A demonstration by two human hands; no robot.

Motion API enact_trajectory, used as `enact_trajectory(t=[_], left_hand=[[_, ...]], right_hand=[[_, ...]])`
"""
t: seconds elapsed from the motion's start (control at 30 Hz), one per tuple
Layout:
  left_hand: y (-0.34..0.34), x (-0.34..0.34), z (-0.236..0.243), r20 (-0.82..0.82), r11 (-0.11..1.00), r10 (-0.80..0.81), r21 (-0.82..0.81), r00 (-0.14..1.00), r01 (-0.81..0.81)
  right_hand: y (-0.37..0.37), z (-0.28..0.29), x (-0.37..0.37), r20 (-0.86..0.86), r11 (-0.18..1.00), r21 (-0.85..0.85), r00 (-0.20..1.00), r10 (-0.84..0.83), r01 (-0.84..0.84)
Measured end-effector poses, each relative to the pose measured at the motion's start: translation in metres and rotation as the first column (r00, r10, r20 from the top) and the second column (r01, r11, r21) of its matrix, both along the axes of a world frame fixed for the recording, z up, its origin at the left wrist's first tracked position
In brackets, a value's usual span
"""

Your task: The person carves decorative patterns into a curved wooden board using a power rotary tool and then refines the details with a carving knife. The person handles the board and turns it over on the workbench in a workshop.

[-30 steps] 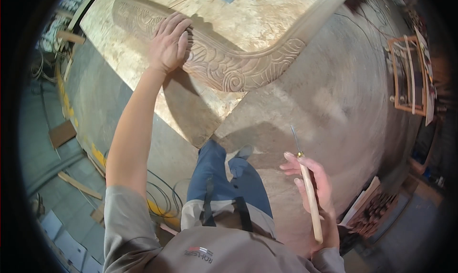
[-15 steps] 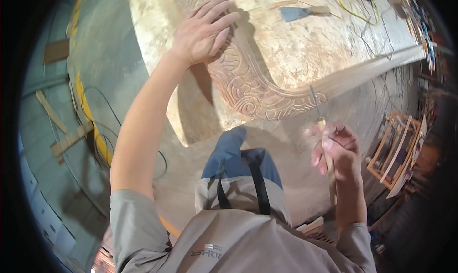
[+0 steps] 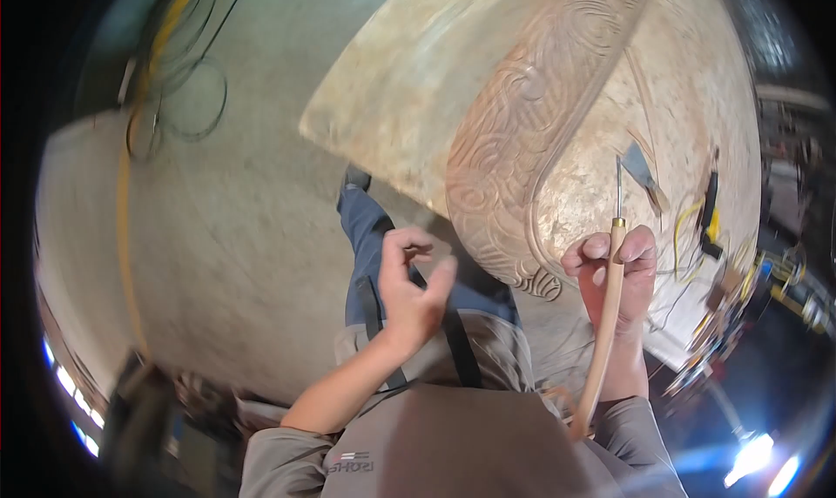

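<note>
My right hand [image 3: 614, 276] grips a long carving chisel [image 3: 605, 324] with a pale wooden handle, its thin metal blade pointing up over the work. Its tip is close to a large curved wooden piece [image 3: 531, 141] carved with swirling relief patterns, which lies on a pale, dusty board table [image 3: 409, 89]. My left hand [image 3: 409, 293] hangs free in front of my body, off the wood, fingers loosely curled and apart, holding nothing.
A flat scraper-like tool [image 3: 643, 171] and yellow and black cables [image 3: 710, 211] lie on the table's right side. Coils of yellow and black cord [image 3: 170, 71] lie on the concrete floor at upper left. Cluttered gear shows at the right rim.
My left hand has lifted off the carved wood and drawn back toward my body. The view has swung, so the carved piece now sits upper right. The chisel stays in my right hand.
</note>
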State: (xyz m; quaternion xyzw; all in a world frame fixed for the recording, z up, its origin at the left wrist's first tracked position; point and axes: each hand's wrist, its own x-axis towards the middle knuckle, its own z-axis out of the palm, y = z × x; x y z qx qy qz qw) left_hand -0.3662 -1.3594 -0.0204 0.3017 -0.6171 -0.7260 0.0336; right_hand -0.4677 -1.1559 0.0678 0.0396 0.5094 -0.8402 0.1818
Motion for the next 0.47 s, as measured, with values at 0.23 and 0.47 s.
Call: enact_trajectory(t=[0.23,0.47], left_hand=[[0.124,-0.007,-0.008,-0.030,0.956,0.291,-0.027,0.956,-0.291],[0.151,-0.029,-0.007,-0.080,0.817,0.322,-0.481,0.943,-0.319]], right_hand=[[0.008,-0.023,-0.023,-0.317,0.934,0.308,0.906,0.281,-0.182],[0.023,-0.051,-0.062,-0.497,0.804,0.534,0.673,0.548,-0.261]])
